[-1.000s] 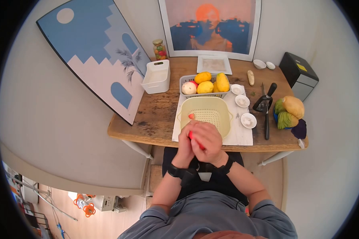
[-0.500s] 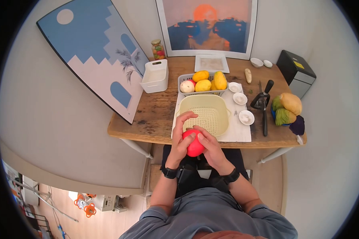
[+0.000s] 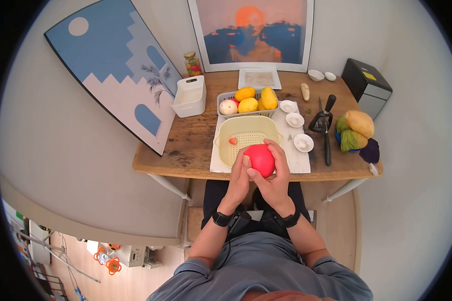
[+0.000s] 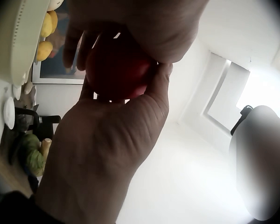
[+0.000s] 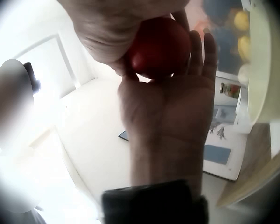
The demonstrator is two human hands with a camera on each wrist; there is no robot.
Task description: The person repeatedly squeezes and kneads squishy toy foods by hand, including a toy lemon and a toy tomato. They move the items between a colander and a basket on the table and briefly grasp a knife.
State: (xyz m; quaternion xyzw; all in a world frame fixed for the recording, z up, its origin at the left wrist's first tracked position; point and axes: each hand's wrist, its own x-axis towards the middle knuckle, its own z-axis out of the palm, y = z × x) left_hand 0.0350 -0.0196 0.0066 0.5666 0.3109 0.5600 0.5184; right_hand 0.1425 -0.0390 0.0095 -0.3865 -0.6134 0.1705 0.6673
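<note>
In the head view a smooth red ball (image 3: 260, 160) is held between both hands, over the near edge of the table. My left hand (image 3: 237, 183) grips its left side, thumb up on the near face and most fingers hidden behind it. From the right, my right hand (image 3: 275, 186) wraps round it, with its thumb across the front. Both wrist views show the ball dark between the palms. Just beyond the hands sits a pale yellow colander (image 3: 258, 122) with a small red piece (image 3: 233, 141) inside.
A grey basket (image 3: 258, 114) of yellow fruit and a white round item stands behind the colander. Small white bowls (image 3: 303, 143) line its right. Farther right are a black-handled tool (image 3: 327, 150) and green and tan lumps (image 3: 359, 124). A white bin (image 3: 191, 108) stands left.
The hands, at first clasped over the mostly hidden red ball, opened around it and turned it. They then moved right and slightly away from the body, leaving the ball more exposed.
</note>
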